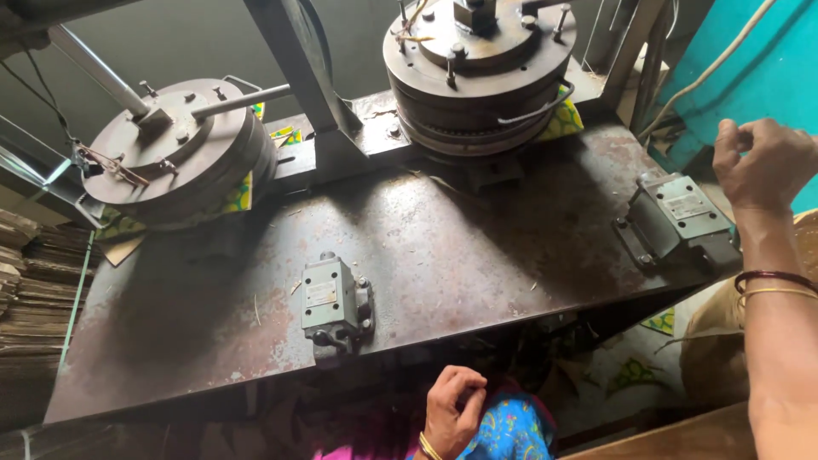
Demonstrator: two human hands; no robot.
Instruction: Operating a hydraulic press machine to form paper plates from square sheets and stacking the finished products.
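Note:
I look down on a rusty steel machine table [443, 247] that carries two round press dies. The left die [175, 149] and the right die [477, 72] each sit on patterned yellow-green sheet material [239, 196]. My left hand [453, 409] rests loosely curled in my lap at the bottom edge, holding nothing that I can see. My right hand [760, 162] is raised at the far right, fingers pinched together, just right of a grey valve block [677, 217]. Whether it grips something small I cannot tell.
A second grey valve block [335, 302] is bolted near the table's front edge. Stacks of brown sheets [30, 290] stand at the left. A teal panel [750, 77] rises at the back right. Patterned scraps [635, 370] lie on the floor.

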